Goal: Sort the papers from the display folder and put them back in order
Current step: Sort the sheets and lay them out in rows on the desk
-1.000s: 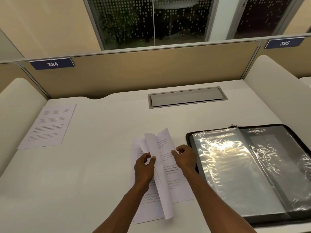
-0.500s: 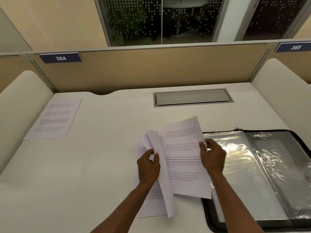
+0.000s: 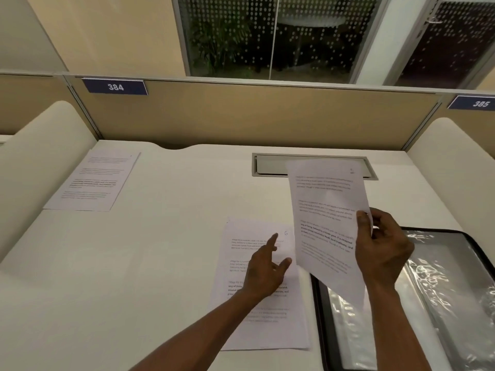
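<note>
Head view: a white desk [image 3: 166,263] carries an open display folder [image 3: 428,303] at near right, a paper stack [image 3: 257,325] at near centre and a lone sheet [image 3: 93,180] at far left. Right hand [image 3: 383,253] pinches a lifted page [image 3: 324,210] above the folder's left edge. Left hand [image 3: 263,271], fingers spread and holding nothing, is over the stack.
</note>
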`<state>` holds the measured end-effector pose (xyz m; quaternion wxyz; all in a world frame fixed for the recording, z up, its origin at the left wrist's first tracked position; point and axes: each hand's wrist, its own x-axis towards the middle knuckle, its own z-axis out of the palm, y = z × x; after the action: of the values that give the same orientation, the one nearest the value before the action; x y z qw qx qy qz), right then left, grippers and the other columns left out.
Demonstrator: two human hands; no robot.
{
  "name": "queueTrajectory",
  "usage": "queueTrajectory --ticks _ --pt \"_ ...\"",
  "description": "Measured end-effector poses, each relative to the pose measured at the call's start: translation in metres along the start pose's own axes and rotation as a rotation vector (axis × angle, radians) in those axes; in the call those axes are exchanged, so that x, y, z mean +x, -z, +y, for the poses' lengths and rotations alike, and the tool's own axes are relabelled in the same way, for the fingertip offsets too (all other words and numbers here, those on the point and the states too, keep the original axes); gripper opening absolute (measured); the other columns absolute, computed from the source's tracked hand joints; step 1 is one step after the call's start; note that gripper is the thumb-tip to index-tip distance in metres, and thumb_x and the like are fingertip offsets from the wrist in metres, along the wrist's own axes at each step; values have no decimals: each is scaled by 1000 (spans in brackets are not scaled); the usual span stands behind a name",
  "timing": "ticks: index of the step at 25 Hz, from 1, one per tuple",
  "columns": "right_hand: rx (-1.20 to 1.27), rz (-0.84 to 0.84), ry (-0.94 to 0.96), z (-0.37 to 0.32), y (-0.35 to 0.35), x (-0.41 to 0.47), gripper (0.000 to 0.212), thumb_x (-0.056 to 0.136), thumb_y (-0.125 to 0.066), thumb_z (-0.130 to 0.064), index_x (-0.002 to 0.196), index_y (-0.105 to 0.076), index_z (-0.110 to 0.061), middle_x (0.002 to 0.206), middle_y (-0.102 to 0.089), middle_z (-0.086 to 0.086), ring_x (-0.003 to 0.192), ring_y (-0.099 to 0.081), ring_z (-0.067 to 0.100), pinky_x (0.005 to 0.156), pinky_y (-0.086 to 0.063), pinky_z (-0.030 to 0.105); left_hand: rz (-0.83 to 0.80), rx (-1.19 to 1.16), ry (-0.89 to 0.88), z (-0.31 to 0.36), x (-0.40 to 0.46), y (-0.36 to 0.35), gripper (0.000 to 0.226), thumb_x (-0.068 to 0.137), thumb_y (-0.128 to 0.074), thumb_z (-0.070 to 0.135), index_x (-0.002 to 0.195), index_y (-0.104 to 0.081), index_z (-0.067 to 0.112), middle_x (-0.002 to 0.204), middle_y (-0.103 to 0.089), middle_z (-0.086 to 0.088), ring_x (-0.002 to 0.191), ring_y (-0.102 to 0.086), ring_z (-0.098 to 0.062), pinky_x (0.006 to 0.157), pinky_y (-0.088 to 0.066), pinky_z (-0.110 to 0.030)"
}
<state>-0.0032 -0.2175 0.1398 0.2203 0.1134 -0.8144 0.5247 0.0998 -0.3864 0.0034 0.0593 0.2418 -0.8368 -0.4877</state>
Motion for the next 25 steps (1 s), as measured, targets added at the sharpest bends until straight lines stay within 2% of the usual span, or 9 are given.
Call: queueTrajectory --ticks 3,6,9,12,14,17,19,21,25 --pt "41 -53 70 -22 -7 0 19 98 -65 -23 104 -71 -7 87 -71 4 63 -64 11 56 -45 3 57 -182 25 4 1 27 55 92 -66 45 143 -48 33 127 -63 3 84 -66 0 72 -51 -10" --pt "119 -111 88 -43 -22 -4 17 97 -66 -23 104 -71 -9 90 -70 -3 65 -67 5 58 -49 5 82 -369 70 10 7 75 50 91 -67 45 138 -54 32 126 -64 6 98 -66 0 74 -51 -9" --pt "260 -184 5 -66 -50 -10 10 95 -68 -25 102 -69 -19 89 -72 -13 74 -71 6 62 -55 12 16 -493 65 9 18 132 55 88 -68 51 138 -52 37 129 -63 15 113 -63 -2 93 -52 -23" --pt "421 -268 -159 -88 -95 -23 5 92 -71 -25 97 -70 -26 85 -75 -14 75 -73 9 64 -59 20 3 -598 37 -6 24 187 39 92 -70 29 131 -61 26 122 -70 6 112 -67 -15 95 -55 -37" --pt "475 -306 -257 -101 -126 -36 7 91 -72 -26 98 -71 -24 87 -76 -8 77 -74 13 66 -61 26 79 -612 54 -20 24 220 34 91 -67 10 124 -66 19 117 -73 0 107 -69 -22 91 -57 -39" --pt "497 -394 -361 -106 -180 -49 12 91 -72 -30 102 -71 -24 94 -75 2 84 -74 21 70 -60 34 215 -572 92 -47 28 265 34 88 -67 1 119 -69 15 111 -74 -2 102 -71 -23 89 -58 -41" --pt "455 -483 -409 -102 -204 -57 18 91 -74 -22 109 -71 -22 96 -75 1 86 -73 21 74 -59 36 285 -541 134 -62 34 284 37 86 -69 2 120 -68 18 110 -74 -2 102 -70 -22 91 -58 -45" --pt "407 -546 -473 -107 -288 -79 23 88 -74 -12 109 -71 -23 96 -75 -1 88 -72 21 79 -59 37 326 -459 192 -109 59 341 42 85 -72 8 123 -65 25 111 -72 0 103 -68 -21 92 -57 -47" --pt "340 -588 -611 -92 -342 -98 24 86 -75 -9 109 -72 -15 99 -74 6 94 -71 28 87 -59 41 387 -273 212 -136 79 369 52 89 -73 17 135 -55 30 117 -65 -1 104 -65 -21 96 -55 -42"
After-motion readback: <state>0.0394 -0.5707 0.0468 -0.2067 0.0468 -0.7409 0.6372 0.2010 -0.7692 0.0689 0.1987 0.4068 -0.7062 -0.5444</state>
